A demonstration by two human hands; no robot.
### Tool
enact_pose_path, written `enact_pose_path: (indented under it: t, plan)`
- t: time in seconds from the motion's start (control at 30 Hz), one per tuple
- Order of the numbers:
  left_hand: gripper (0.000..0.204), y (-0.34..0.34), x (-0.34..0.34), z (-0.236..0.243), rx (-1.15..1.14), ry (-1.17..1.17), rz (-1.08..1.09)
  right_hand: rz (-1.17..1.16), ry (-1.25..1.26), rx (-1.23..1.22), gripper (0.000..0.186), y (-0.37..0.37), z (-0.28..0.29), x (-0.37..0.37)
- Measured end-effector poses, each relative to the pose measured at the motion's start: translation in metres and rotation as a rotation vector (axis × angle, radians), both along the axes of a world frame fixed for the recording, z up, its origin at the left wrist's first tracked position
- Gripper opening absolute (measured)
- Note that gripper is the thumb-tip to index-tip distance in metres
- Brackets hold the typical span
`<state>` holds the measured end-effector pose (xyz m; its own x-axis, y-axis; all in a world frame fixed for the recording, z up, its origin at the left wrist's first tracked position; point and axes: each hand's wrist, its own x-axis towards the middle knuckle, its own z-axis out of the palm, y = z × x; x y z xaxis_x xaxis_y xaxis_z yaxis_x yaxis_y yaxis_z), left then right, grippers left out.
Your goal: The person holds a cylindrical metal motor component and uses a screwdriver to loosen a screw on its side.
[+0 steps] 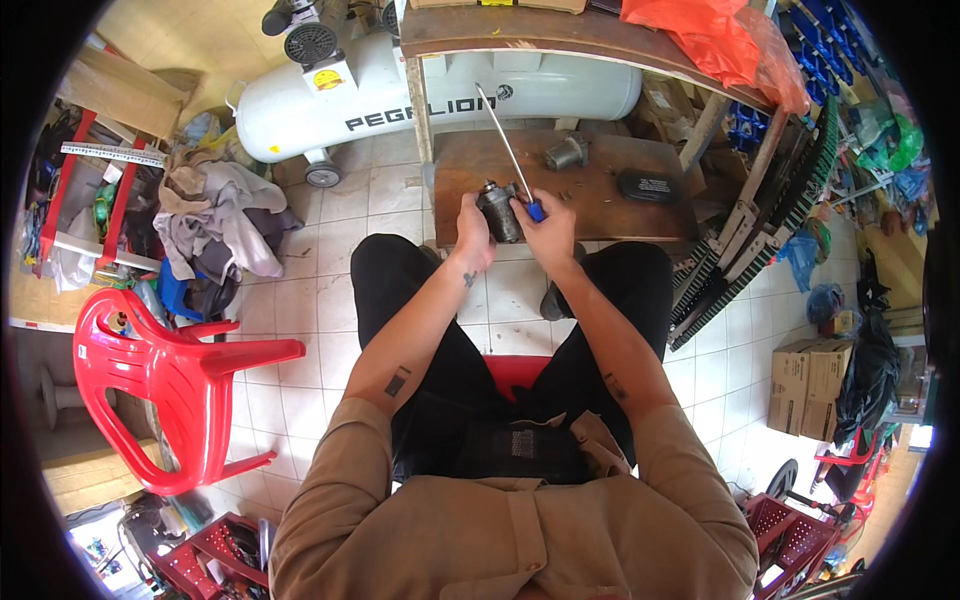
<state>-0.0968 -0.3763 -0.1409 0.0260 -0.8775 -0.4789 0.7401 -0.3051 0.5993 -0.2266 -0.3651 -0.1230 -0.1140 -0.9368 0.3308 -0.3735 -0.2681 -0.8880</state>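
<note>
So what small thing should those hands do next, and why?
Perhaps the right fingers should turn the screwdriver toward the dark metal part: its tip points away from that part, which the left fingers hold.

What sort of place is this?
Probably a repair workshop: a white air compressor stands ahead, the right hand holds a blue-handled screwdriver, and the left hand a dark metal part.

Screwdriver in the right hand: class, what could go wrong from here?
1. The screwdriver has a long shaft reaching out over the wooden board; a careless swing might knock the gray cylinder there.
2. The dark metal part, held by the left hand, might slip and drop.
</note>
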Motion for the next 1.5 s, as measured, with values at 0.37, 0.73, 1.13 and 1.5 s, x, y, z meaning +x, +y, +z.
enact_pose_path:
  t: [0.37,0.73,1.13,1.5]
  plan:
    - [0.036,0.001,-0.001,0.011,0.022,0.019,-0.005,0.008,-0.123,0.011,0.022,-0.008,-0.002,-0.005]
    - [0.036,0.002,-0.002,0.014,-0.013,-0.001,0.033,0.041,-0.023,-0.073,0.019,-0.005,-0.006,-0.001]
    - [0.037,-0.003,0.002,-0.001,-0.030,0.024,-0.002,-0.001,-0.043,-0.053,0.020,-0.004,0.001,0.002]
    - [0.038,0.003,-0.002,0.015,0.019,-0.021,0.019,0.025,-0.012,-0.093,0.033,-0.005,-0.002,-0.001]
